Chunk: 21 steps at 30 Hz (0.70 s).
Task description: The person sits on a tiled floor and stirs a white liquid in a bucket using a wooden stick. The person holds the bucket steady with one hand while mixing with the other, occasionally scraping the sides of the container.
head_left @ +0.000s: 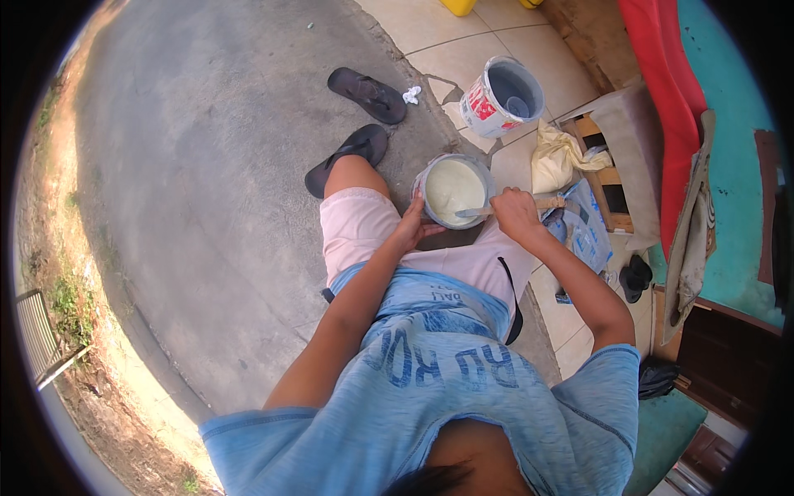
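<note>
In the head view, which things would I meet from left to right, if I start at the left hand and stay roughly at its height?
Left hand, bucket of pale paste, right hand, blue-and-white plastic bag, dark footwear.

Mix (453,188) is seen as pale cream, its tub (420,179) as greyed white; scraper handle (549,202) is coloured tan. Other bucket (488,120) is coloured white w/ red print, dk grey inside. Shirt (463,331) is shown lt blue w/ dk blue lettering; shorts (360,227) are tinted pale pink. 2 flip-flops (368,95) on grey pavement (207,207) are coloured approx. black. Tiles (422,25) are toned beige w/ darker lines, bag (552,165) pale yellow.
</note>
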Motion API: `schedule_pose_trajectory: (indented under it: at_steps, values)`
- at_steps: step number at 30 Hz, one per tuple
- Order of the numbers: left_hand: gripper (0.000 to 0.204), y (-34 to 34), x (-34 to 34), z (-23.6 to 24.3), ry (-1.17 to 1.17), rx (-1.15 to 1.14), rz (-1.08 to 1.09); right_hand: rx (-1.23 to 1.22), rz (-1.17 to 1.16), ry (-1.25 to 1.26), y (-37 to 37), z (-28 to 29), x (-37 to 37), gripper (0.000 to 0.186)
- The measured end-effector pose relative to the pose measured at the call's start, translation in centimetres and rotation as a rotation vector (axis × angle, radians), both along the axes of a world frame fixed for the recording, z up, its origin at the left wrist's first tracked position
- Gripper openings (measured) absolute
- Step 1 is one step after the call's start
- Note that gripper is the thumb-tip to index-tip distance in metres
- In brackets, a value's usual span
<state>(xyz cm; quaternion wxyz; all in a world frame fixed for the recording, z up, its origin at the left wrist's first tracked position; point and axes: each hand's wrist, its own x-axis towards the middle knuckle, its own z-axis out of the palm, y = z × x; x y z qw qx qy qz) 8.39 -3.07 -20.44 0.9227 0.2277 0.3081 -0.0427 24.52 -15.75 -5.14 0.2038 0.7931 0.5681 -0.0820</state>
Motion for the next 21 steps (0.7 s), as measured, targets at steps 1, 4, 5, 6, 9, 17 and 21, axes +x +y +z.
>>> schedule_pose_trajectory:
  at_steps: [1, 4, 5, 6, 9, 17, 21]
  values:
    - [0.067, -0.1, 0.1, -0.1, 0.018, 0.011, 0.019, -0.012, -0.006, -0.047, 0.3, 0.0, 0.8, 0.007]
    - [0.062, -0.3, 0.2, -0.4, 0.045, 0.041, 0.057, -0.002, -0.016, -0.188, 1.5, -0.4, 2.3, 0.008]
    - [0.062, -0.3, 0.2, -0.3, 0.038, 0.047, 0.057, 0.030, 0.002, -0.211, 1.9, -0.5, 2.6, 0.007]
    - [0.062, -0.4, 0.2, -0.3, 0.031, 0.051, 0.059, 0.059, 0.021, -0.233, 2.3, -0.7, 2.6, 0.007]
    - [0.068, -0.1, 0.0, -0.2, -0.021, 0.007, -0.023, 0.123, 0.033, -0.215, 3.4, -1.2, 1.9, 0.008]
    - [0.071, -0.1, 0.3, 0.6, 0.005, 0.010, -0.006, 0.051, 0.076, 0.077, 2.5, -0.5, -1.9, 0.012]
    - [0.070, 0.0, -0.1, -0.1, -0.010, 0.006, 0.005, -0.026, 0.039, 0.055, -0.1, 0.5, -0.3, 0.005]
